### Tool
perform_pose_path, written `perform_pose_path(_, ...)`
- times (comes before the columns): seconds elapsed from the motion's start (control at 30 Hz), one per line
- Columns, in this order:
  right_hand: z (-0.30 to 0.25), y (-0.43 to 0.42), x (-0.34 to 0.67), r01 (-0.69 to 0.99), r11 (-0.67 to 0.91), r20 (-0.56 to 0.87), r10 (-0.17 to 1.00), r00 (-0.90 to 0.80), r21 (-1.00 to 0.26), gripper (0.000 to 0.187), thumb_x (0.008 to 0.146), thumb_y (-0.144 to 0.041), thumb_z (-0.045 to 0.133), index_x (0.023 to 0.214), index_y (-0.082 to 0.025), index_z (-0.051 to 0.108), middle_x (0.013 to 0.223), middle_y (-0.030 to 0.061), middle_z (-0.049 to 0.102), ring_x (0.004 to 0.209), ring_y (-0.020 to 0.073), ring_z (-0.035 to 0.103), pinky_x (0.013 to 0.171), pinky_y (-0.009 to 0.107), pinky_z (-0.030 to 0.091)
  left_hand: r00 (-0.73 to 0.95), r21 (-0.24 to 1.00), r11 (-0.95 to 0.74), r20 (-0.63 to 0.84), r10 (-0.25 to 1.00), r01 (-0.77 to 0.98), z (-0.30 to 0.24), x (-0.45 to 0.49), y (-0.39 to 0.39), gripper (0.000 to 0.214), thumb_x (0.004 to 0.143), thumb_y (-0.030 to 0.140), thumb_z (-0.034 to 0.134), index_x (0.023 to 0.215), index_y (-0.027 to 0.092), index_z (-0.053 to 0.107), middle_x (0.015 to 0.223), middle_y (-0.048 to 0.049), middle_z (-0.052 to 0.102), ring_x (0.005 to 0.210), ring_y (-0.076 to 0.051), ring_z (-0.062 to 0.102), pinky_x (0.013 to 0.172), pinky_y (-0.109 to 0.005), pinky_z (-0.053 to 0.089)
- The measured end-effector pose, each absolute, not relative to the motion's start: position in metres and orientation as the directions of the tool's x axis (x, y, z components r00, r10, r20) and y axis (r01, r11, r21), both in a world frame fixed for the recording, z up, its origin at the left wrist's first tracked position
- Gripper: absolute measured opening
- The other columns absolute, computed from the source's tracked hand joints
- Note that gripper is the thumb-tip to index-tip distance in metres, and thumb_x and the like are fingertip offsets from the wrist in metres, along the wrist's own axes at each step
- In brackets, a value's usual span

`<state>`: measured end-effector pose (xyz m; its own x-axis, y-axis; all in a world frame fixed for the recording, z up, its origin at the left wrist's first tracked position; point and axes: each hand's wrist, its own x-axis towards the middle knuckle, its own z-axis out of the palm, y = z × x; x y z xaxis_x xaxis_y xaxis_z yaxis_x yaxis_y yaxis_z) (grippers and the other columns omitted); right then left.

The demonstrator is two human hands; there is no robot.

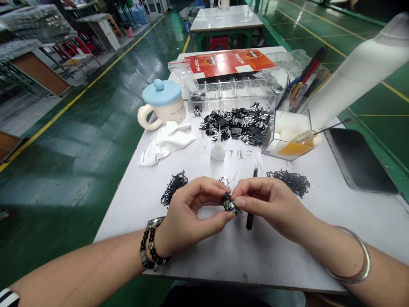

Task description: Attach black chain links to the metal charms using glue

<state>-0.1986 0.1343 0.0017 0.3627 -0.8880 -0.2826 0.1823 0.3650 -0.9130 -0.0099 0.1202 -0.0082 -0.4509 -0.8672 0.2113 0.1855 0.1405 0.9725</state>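
Note:
Between the thumb and fingers of my left hand (194, 209) sits a small black and silver part (229, 204), held just above the white table. The fingertips of my right hand (268, 198) pinch at the part's right edge; whether they hold a tiny piece too, I cannot make out. Under my right hand lie black tweezers (250, 219), pointing away from me. Small black hook-shaped pieces form a pile (174, 187) beyond my left hand and another pile (292, 182) beyond my right. A few silver bits (224, 181) show behind my fingers.
Farther back stand a white dropper bottle (217, 150) and a heap of black and silver parts (239, 121). A white cloth (168, 143) and a blue-lidded mug (164, 102) are left; a clear tool holder (287, 147) and a phone (362, 160) are right. Behind is a compartment box (236, 91).

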Motion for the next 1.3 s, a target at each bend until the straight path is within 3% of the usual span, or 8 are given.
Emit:
perform_pose_path(0.57,0.0026,0.133,-0.1941,0.281,0.367,-0.254,-0.895,0.368,-0.887,0.011,0.073,-0.025,0.074,0.074,-0.017,0.066,0.073,0.0,0.065,0.067,0.0086,0.058,0.064,0.021,0.047,-0.427,0.971,0.176,0.229,-0.875,0.161,-0.0051,-0.0132,0.1178,0.03,0.065,0.0,0.073,0.087,0.016,0.061,0.091,-0.0058,0.066,0.084,-0.016,0.068,0.077,-0.023,0.06)
perform_pose_path(1.03,0.0021,0.1331,-0.1971,0.173,0.344,-0.264,-0.893,0.365,-0.923,0.018,0.071,-0.031,0.075,0.075,-0.017,0.066,0.071,0.0005,0.063,0.062,0.0091,0.053,0.054,0.022,0.039,-0.436,0.976,0.151,0.204,-0.877,0.154,-0.0035,-0.0133,0.1169,0.029,0.064,0.0,0.074,0.086,0.015,0.062,0.09,-0.0055,0.066,0.082,-0.016,0.069,0.077,-0.024,0.06)
perform_pose_path(1.3,-0.0007,0.1307,-0.1988,0.194,0.416,-0.318,-0.863,0.391,-0.889,0.018,0.069,-0.032,0.077,0.073,-0.017,0.068,0.07,0.0004,0.063,0.064,0.0098,0.053,0.058,0.023,0.041,-0.456,0.984,0.097,0.156,-0.876,0.152,-0.0041,-0.0124,0.1179,0.029,0.063,0.002,0.074,0.086,0.015,0.062,0.091,-0.0056,0.066,0.081,-0.016,0.069,0.076,-0.024,0.061)
